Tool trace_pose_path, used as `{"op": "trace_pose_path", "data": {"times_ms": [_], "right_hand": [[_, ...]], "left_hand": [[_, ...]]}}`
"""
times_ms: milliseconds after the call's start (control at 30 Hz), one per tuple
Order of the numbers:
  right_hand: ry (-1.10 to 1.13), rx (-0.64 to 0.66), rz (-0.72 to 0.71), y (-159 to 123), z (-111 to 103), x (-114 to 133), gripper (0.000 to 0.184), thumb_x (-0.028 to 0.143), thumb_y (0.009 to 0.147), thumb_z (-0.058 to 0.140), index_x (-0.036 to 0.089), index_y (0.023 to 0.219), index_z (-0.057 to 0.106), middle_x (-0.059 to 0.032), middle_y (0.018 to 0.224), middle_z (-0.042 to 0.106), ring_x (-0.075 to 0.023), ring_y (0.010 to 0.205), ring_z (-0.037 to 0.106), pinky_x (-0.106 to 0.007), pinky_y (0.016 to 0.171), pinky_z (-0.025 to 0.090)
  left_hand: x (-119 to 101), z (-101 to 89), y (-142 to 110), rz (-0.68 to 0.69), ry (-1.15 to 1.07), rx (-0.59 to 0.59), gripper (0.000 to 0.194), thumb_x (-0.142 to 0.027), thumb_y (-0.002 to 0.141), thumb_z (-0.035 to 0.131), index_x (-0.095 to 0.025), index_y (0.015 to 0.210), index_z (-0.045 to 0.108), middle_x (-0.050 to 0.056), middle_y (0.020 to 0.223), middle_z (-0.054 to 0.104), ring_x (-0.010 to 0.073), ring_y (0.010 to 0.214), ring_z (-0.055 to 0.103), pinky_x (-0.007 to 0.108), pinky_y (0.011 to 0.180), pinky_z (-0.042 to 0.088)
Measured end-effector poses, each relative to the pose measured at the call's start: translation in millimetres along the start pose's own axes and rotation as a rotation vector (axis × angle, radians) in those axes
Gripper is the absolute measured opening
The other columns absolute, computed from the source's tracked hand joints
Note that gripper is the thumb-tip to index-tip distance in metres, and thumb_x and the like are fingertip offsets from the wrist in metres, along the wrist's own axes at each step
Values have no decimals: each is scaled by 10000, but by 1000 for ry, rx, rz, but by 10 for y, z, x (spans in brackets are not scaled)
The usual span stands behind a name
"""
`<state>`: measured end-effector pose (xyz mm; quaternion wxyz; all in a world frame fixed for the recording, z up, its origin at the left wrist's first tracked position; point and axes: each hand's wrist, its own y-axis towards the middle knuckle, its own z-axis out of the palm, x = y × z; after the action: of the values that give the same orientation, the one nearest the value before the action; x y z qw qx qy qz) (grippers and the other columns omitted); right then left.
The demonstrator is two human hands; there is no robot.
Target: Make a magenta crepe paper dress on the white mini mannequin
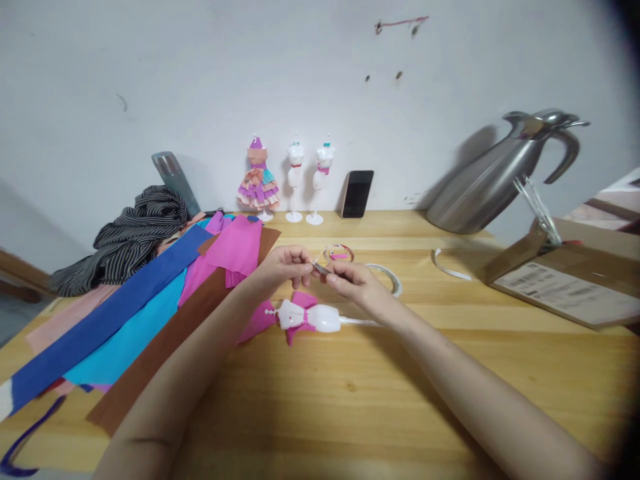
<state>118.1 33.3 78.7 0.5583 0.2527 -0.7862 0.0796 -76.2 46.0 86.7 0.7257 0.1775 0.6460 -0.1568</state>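
My left hand [290, 265] is closed in a pinch, its fingertips on the end of a thin pale strip [320, 255]. Facing it, my right hand [357, 283] is closed on a small grey tool [321, 269] whose kind I cannot make out. The fingertips of both hands nearly meet. Below them a white doll dress form [324, 319] lies on its side with a pink band round its waist. Pink fabric [302, 300] spreads under the form. Past the right hand lies a flat roll of white tape [395, 280], partly hidden.
Fabric strips, including a blue one [115, 327], cover the table's left. Three small dress forms stand by the wall, one in a ruffled dress [259, 183]. A phone [357, 193] leans there. On the right are a steel jug [485, 180] and a cardboard box [565, 273].
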Motion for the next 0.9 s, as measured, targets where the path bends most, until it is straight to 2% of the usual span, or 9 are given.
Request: {"op": "trace_pose_path", "data": {"times_ms": [133,267,533,667,800,900], "right_hand": [[148,9,69,1,39,-13,364,516,783,583,213,644,439,75,543,309,-90,496,261,-268,494,189],[228,10,102,3,67,-14,439,561,751,627,220,605,392,81,517,303,-78,468,247,-266,468,154],[450,76,192,-17,88,-2,471,586,704,686,205,607,427,86,479,335,-57,428,222,-246,443,117],[531,119,254,-33,87,-25,424,546,726,690,193,629,474,84,456,348,-55,403,208,-248,436,86],[603,97,218,-31,63,-42,366,502,733,700,174,707,542,87,476,356,-51,406,217,-251,447,90],[534,22,169,-9,24,-62,377,521,739,688,181,701,528,85,501,349,-53,408,223,-257,450,89]], "left_hand": [[1,-8,3,8,27,9,269,-326,650,765,-144,690,570,8,585,661,71,447,529,180,418,382],[-13,-18,-3,10,50,9,247,-308,652,757,-143,679,576,26,661,684,72,474,542,187,426,398],[36,-89,5,12,65,68,237,-313,686,744,-146,718,578,36,727,692,78,517,564,192,451,416],[23,-95,0,8,79,74,219,-308,703,730,-144,720,585,36,738,694,76,522,560,194,461,423],[-2,-83,-2,-18,152,72,209,-294,683,741,-127,711,618,51,769,696,83,548,579,187,459,429],[5,-68,1,-24,138,22,231,-309,678,747,-122,712,615,71,792,709,87,542,583,189,446,430]]}}
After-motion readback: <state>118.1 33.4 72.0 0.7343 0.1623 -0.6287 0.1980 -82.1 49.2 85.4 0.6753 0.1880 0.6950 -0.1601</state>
